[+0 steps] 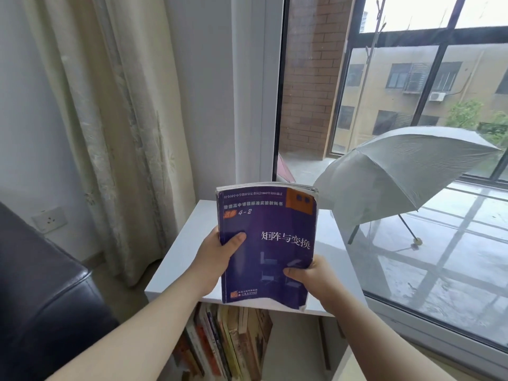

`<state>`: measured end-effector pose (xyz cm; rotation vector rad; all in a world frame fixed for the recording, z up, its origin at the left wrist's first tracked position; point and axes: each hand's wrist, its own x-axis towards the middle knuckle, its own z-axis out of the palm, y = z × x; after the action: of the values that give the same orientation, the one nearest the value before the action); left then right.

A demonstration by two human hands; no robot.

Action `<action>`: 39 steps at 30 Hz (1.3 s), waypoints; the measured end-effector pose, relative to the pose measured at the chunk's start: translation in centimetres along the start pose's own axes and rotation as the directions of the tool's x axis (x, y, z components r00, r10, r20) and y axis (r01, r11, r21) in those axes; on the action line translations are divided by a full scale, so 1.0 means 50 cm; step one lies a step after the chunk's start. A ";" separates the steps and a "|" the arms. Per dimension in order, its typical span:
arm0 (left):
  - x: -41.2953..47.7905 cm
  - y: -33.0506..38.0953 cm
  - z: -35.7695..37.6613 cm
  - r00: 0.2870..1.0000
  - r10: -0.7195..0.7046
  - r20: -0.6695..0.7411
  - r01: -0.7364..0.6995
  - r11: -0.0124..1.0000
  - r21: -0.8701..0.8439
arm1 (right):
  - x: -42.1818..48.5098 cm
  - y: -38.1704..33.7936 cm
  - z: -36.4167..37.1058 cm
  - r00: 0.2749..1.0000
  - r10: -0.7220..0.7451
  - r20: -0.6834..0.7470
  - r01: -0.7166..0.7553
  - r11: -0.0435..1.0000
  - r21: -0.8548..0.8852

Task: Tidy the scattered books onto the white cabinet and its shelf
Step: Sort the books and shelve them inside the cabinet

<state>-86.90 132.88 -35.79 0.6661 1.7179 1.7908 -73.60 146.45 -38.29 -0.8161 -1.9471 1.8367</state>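
Holds a soft purple paperback book (270,243) in the centre of the frame, above the flat white cabinet top (176,254), seemingly not yet laid down. Pinches its left edge with the left hand (220,257), thumb on the cover; grips the lower right corner with the right hand (313,279). Perhaps several thin books, judging by the layered top edge. Could fan apart or sag on releasing one hand, then slide off the front edge.

Just the one head-worn wide-angle view, looking forward and down, close above the white cabinet (181,243) at lower centre, window (398,78) filling the upper right.
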 end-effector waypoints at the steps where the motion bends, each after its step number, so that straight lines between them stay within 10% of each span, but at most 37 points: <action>1: -0.014 -0.002 -0.005 0.999 -0.009 0.043 0.009 1.000 -0.003 | -0.015 0.003 -0.002 1.000 -0.007 0.005 0.007 1.000 -0.009; 9: -0.123 0.008 -0.008 0.947 -0.083 0.309 -0.025 0.945 0.327 | -0.145 0.045 -0.033 0.996 0.012 -0.089 -0.022 0.994 -0.108; 39: -0.110 -0.369 -0.008 0.974 -0.212 0.080 0.133 0.822 0.554 | -0.032 0.437 0.007 0.840 0.424 -0.338 -0.527 0.783 -0.330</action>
<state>-82.16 129.10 -54.05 0.8088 2.1301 1.0904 -68.80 145.18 -59.62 -1.7336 -2.1193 1.4565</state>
